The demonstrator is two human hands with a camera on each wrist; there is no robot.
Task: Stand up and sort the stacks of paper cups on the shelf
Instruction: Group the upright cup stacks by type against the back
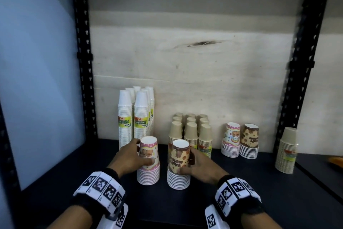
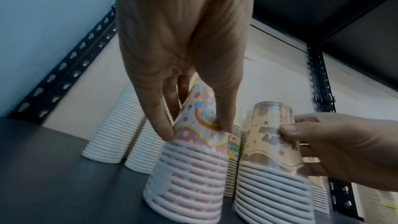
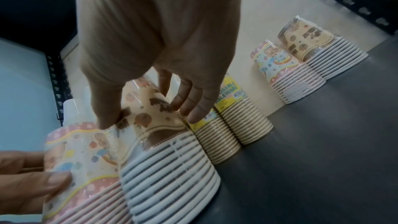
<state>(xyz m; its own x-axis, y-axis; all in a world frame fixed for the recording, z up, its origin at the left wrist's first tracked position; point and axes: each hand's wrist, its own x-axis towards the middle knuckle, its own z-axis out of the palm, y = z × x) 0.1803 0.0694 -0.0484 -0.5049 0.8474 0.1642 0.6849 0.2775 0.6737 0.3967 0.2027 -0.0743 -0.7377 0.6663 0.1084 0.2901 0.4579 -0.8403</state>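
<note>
Two wrapped stacks of printed cups stand upside down near the front of the dark shelf [image 1: 241, 201]. My left hand [image 1: 133, 156] grips the pink cartoon stack [image 1: 148, 162], thumb and fingers curled round its upper cup [image 2: 200, 120]. My right hand [image 1: 194, 163] grips the brown cartoon stack [image 1: 179, 165] the same way [image 3: 155, 117]. The two stacks stand side by side, close together, both resting on the shelf. In the left wrist view the pink stack [image 2: 189, 185] sits left of the brown stack [image 2: 273, 176].
Tall white cup stacks [image 1: 133, 117] stand at the back left, kraft-brown stacks [image 1: 191, 132] behind my hands. Another pink stack [image 1: 231, 139] and brown printed stack [image 1: 249, 140] sit at the back right. A lone kraft stack [image 1: 287, 150] stands by the right black upright [image 1: 300, 80].
</note>
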